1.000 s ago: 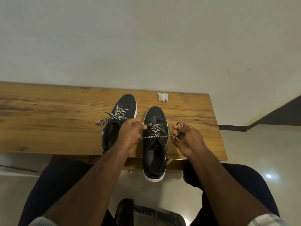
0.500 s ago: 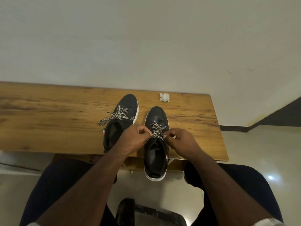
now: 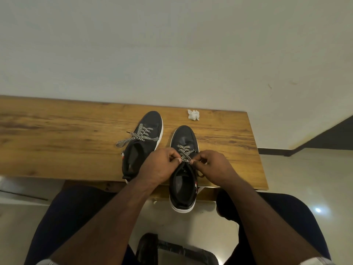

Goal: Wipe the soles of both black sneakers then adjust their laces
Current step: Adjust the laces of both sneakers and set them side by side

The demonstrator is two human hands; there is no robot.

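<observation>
Two black sneakers on the bench (image 3: 57,134): right sneaker (image 3: 183,169), heel overhanging the near edge, its laces (image 3: 185,154) pinched by left hand (image 3: 162,165) and right hand (image 3: 212,165), each grip clenched on lace near the top eyelets. Left sneaker (image 3: 142,142) just beside, its laces (image 3: 138,137) splayed loose. Laces likely soft, light, best taken near the ends; one crumpled tissue (image 3: 193,114), apparently, behind.

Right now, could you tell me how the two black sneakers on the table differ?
The right sneaker has both hands, left hand and right hand, pinching its laces near the tongue; the left sneaker is untouched, its laces trailing loose onto the wooden table. The right sneaker's heel overhangs the table's near edge; the left sneaker sits farther back. Both are black with white soles and black-and-white zigzag laces.
</observation>
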